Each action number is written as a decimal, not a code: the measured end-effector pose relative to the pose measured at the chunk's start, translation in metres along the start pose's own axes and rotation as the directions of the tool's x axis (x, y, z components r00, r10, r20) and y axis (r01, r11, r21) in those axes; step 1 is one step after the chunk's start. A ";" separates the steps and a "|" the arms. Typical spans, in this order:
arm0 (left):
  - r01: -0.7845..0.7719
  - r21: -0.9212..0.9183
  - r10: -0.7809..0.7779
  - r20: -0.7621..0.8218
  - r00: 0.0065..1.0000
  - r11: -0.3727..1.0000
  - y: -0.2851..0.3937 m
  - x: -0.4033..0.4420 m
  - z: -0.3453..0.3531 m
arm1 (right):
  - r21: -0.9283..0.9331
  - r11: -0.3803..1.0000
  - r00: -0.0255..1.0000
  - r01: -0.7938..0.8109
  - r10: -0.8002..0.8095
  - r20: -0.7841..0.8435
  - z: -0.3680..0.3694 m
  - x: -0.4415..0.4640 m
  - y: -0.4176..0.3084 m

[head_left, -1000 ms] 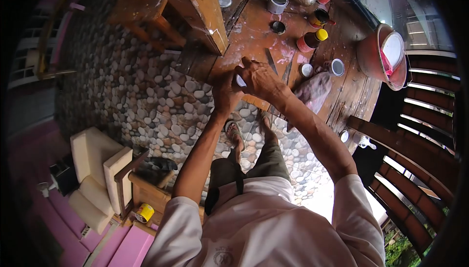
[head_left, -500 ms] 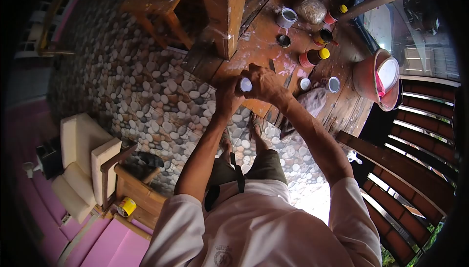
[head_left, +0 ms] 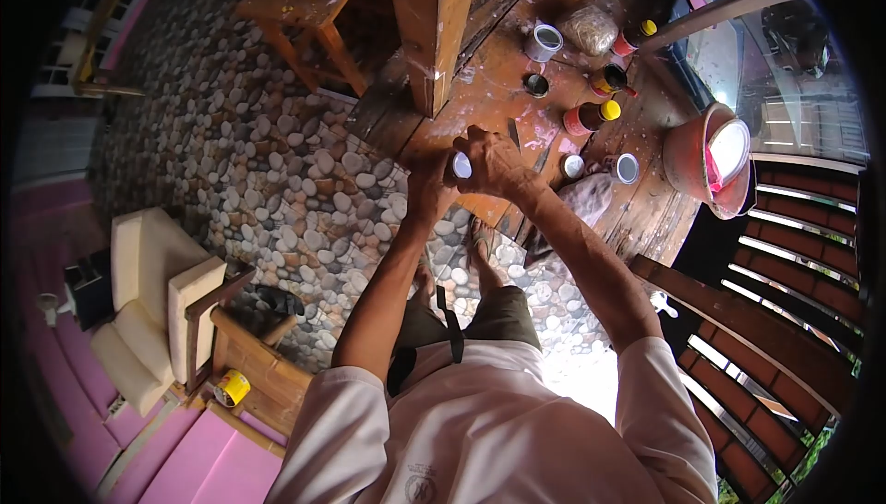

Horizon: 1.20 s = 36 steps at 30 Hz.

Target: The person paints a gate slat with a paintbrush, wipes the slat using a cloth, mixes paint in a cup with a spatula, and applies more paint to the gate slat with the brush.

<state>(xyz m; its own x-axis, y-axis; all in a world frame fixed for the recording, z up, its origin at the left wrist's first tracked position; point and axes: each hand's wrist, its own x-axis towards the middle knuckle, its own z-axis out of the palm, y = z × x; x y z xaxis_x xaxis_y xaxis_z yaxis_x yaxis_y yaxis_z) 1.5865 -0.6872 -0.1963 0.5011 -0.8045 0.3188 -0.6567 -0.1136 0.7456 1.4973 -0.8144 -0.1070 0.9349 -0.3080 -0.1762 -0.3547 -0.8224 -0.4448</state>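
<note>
My left hand (head_left: 430, 185) is wrapped round a small can (head_left: 460, 165), whose pale round end faces up. Against its right side lies my right hand (head_left: 496, 162), its fingers closed over the can from above. Both hands are together over the near edge of the paint-stained wooden table (head_left: 434, 142). Right of them on the table are a crumpled cloth (head_left: 583, 201), a small round tin (head_left: 572, 166), an open tin (head_left: 625, 168) and a dark bottle with a yellow cap (head_left: 591, 117). Much of the can is hidden by my fingers.
A wooden post (head_left: 429, 33) rises beyond my left hand. Farther back stand a grey-filled cup (head_left: 544, 42), a clear bag (head_left: 589, 30) and a dark tin (head_left: 535, 85). A red bucket (head_left: 687, 159) is at the right, a cream chair (head_left: 152, 292) at the left.
The view has shifted, so the table items sit lower in it. The can's pale end has turned into fuller view between my hands. Both hands are still together on it.
</note>
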 end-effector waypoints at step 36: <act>0.265 -0.073 -0.238 0.262 0.935 0.962 0.008 -0.004 0.007 | 0.748 0.614 0.593 -0.251 0.708 -0.382 0.060 -0.140 -0.021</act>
<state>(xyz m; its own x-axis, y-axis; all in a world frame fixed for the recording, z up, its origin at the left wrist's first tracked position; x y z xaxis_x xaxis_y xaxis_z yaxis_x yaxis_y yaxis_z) 1.5756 -0.6890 -0.1956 0.4773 -0.8782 -0.0321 -0.4580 -0.2798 0.8438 1.3732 -0.7248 -0.1260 0.3066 -0.9481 -0.0842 -0.4586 -0.0697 -0.8859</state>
